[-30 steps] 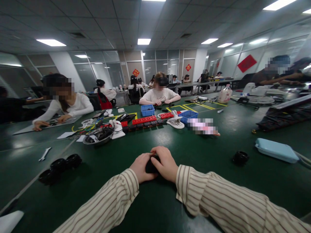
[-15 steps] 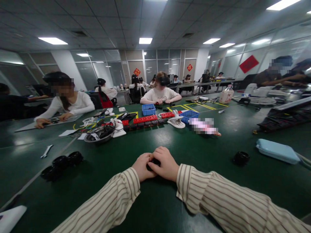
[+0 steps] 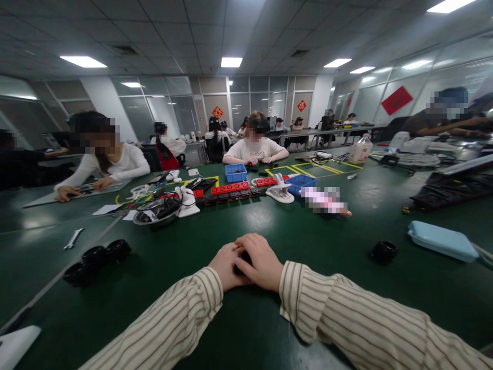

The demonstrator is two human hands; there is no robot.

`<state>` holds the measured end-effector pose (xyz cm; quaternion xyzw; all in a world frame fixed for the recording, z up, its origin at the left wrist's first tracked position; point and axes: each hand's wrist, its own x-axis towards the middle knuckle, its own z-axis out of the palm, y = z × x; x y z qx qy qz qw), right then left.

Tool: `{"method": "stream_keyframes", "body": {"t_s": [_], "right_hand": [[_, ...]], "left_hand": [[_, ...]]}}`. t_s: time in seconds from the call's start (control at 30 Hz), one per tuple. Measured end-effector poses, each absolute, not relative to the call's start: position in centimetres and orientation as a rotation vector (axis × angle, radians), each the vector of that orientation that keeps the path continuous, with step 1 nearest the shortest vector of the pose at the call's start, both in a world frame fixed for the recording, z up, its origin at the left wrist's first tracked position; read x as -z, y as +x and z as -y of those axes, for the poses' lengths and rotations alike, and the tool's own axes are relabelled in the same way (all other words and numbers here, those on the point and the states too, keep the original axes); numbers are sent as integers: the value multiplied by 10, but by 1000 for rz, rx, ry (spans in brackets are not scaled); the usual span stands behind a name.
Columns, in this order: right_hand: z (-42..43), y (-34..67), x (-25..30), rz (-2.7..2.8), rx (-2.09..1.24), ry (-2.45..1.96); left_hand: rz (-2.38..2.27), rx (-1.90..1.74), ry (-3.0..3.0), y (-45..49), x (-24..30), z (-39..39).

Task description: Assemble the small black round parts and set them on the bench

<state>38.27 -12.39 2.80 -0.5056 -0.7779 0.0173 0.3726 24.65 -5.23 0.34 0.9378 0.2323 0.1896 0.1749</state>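
Clearly, the lower-left edge cut off a white object (image 3: 19, 345). Next, the left hand (image 3: 225, 264) and right hand (image 3: 264, 263) met over the green desk (image 3: 246, 329), fingers (image 3: 252, 241) curled closely around a black object (image 3: 243, 256), mostly hidden between them, its shape unreadable. Farther right, a pinkish item (image 3: 323, 200) was pixelated. The desk shone under ceiling lights (image 3: 231, 62); glass partitions (image 3: 129, 113) lined the room.

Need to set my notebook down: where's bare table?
Bare tabletop lies between the right hand and the lone black round part, also between the left hand and three black round parts. Crowded: around the metal bowl, red-and-black strip and blue bins.
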Motion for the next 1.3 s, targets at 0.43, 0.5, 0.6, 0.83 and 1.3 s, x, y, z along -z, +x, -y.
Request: {"method": "stream_keyframes", "body": {"t_s": [0.43,0.5,0.6,0.83,1.3], "right_hand": [[120,386,-28,1993,-91,-1363],[121,386,-30,2057,-94,-1224],[124,385,-31,2148,-84,-1039],[125,385,-29,2010,-28,-1138],[121,384,-27,1967,-32,-1277]], "left_hand": [[-671,-564,2518,242,-2,43],[-660,-561,2509,242,-1,42],[-651,-573,2509,242,2,40],[-619,-612,2521,243,-1,44],[-580,-664,2506,243,-8,46]]}}
